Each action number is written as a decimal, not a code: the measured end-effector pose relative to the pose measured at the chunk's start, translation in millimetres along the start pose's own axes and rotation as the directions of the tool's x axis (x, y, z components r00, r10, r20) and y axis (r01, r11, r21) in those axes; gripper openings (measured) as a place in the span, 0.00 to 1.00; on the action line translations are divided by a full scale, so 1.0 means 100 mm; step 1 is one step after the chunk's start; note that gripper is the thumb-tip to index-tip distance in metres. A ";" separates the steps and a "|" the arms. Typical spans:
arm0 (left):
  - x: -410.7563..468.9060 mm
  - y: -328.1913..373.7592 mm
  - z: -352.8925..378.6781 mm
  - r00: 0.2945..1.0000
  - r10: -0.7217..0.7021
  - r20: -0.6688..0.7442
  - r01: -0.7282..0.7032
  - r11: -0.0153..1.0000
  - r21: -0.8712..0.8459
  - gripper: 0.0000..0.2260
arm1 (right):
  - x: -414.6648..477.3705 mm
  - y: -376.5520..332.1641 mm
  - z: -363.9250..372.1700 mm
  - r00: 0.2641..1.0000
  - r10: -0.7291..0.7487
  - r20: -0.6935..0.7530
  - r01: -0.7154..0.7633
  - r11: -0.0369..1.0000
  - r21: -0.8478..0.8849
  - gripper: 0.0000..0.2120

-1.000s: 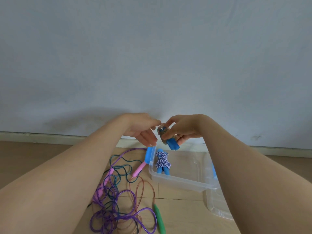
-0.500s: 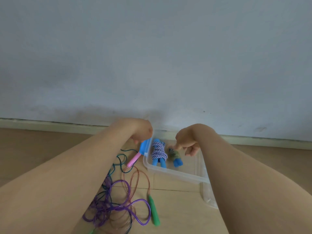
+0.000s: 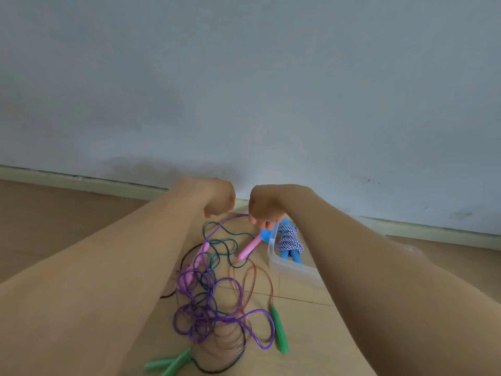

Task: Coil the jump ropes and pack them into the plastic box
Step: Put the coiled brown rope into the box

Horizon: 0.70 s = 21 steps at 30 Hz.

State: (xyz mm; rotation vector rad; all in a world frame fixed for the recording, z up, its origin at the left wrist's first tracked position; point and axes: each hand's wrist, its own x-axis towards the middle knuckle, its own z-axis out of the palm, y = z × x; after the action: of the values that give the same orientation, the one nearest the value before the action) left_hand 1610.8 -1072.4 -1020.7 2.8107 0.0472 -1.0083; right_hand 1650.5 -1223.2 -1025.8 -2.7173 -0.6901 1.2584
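Note:
My right hand [image 3: 264, 206] hovers over the left rim of the clear plastic box [image 3: 287, 270]. Its fingers curl down on the purple jump rope [image 3: 206, 316] where that rope arcs up to the pink handle with a blue cap [image 3: 250, 248]. My left hand [image 3: 218, 198] hangs just left of it, fingers loosely curled, holding nothing. A coiled blue-and-white rope with blue handles [image 3: 290, 240] lies in the box. My right forearm hides the rest of the box.
On the wooden floor lies a tangle of teal rope [image 3: 217, 240], brown rope [image 3: 254, 280] and green handles [image 3: 279, 329]. More green handles [image 3: 168, 365] lie near the bottom edge. The wall and skirting board run right behind the box.
My right hand put a coiled rope with blue handles into the box, then moved left to the purple rope. My left hand dropped lower. The view tilted down.

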 end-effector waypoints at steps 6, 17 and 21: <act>-0.07 -0.65 0.10 0.994 -0.064 -0.089 0.064 0.998 0.003 0.16 | 0.28 -0.48 0.25 0.984 -0.091 -0.155 0.035 0.942 -0.334 0.06; 0.00 -1.19 0.25 0.996 -0.076 -0.055 0.074 0.996 -0.047 0.16 | 1.12 -0.94 1.43 0.935 -0.329 0.129 0.339 0.735 -0.587 0.19; 0.01 -1.26 0.27 0.995 -0.083 -0.053 0.079 0.994 -0.075 0.16 | 1.20 -0.85 1.58 0.926 -0.367 0.085 0.344 0.733 -0.587 0.23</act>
State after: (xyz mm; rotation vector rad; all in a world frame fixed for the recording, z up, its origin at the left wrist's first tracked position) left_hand 1584.6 -952.5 -1058.8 2.7906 0.2018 -0.9240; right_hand 1570.4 -1115.3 -1195.1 -2.8013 -1.7713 1.0117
